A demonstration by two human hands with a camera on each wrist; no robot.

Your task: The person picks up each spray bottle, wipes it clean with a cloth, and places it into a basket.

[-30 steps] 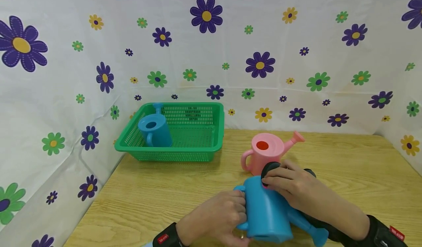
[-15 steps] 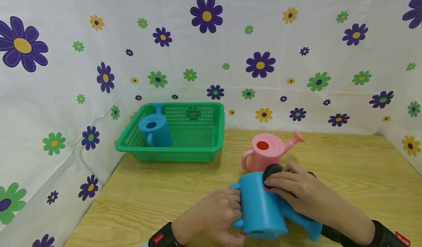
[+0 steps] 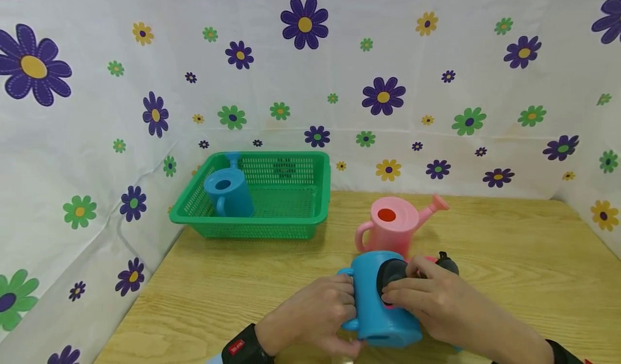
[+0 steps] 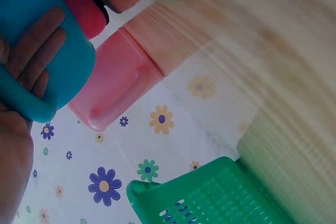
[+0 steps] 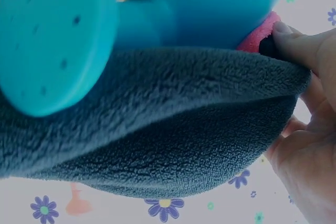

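Note:
My left hand grips the handle of a blue watering can, which is tipped over in front of me. In the left wrist view, its fingers lie against the can's wall. My right hand pinches a soft black-and-pink cloth and presses it to the can's side. In the right wrist view, the dark grey, towel-like face of the cloth spreads below the can, near the perforated spout head. In the head view, most of the spout is hidden behind the right arm.
Just behind the blue can, a pink watering can stands upright on the wooden table. A green basket at the back left holds another blue watering can. A flowered sheet hangs behind and to both sides.
The cloth in my right hand has slid down from the can's upper edge onto its side. The held can has shifted left and slightly away from me; its spout is now mostly covered.

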